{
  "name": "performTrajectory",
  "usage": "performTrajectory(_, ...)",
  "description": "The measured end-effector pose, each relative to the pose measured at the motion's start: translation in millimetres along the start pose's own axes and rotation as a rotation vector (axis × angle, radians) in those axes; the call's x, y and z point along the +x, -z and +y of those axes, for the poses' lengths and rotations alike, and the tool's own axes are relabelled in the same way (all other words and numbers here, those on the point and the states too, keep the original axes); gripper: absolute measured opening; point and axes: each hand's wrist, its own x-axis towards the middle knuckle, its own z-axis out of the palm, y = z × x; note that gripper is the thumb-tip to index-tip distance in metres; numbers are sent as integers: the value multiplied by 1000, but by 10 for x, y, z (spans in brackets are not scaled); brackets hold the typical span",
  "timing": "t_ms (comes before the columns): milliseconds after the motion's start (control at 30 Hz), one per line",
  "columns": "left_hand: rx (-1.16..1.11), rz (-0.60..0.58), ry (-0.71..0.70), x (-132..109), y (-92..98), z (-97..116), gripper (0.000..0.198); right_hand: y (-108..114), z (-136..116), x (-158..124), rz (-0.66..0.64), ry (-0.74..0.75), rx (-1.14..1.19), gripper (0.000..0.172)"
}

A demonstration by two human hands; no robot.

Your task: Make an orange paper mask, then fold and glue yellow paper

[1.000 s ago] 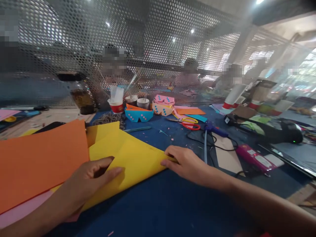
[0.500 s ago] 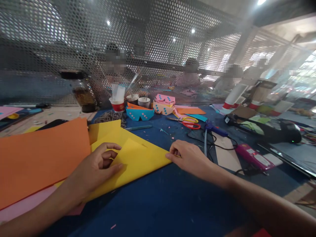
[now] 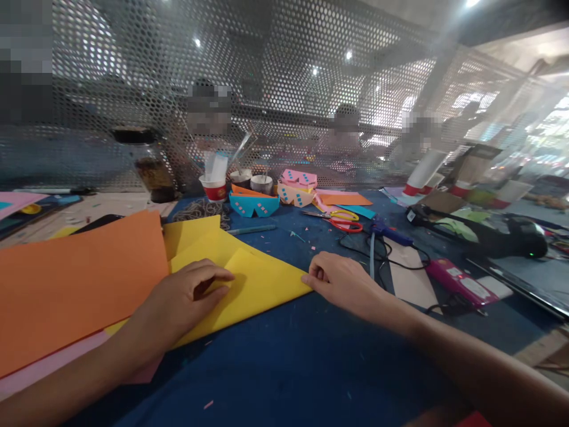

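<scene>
A yellow paper sheet (image 3: 262, 281) lies folded on the blue table (image 3: 275, 362). My left hand (image 3: 186, 296) rests on its middle, fingers curled and pinching the edge of a folded flap. My right hand (image 3: 340, 279) pinches the sheet's right corner against the table. An orange sheet (image 3: 75, 284) overlaps the yellow one on the left, with a pink sheet (image 3: 57, 362) beneath it.
Red-and-yellow scissors (image 3: 340, 220), a blue glue gun with cable (image 3: 389, 234) and a pink tool (image 3: 460, 283) lie to the right. Paper masks (image 3: 253, 204), cups (image 3: 216, 190) and a jar (image 3: 149, 166) stand before a perforated metal screen (image 3: 284, 89). Other people sit behind it.
My left hand lifted a flap of the yellow sheet and moved forward, folding it down. My right hand shifted slightly and kept the right corner pinned.
</scene>
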Motion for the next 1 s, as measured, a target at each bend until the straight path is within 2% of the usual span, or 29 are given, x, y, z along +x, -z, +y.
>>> performTrajectory(133, 12, -4, -25, 13, -20, -60, 41, 40, 8, -2, -14, -17, 12, 18)
performTrajectory(500, 52, -3, -41, 4, -13, -50, 47, 63, 15, 3, -40, -43, -20, 20)
performTrajectory(733, 73, -7, -17, -6, 26, 32, 57, 124, 6, -5, -74, -85, -1, 23)
performTrajectory(1000, 166, -80, -53, 51, 78, -6, 63, 172, 39, 12, -119, -120, 16, 27)
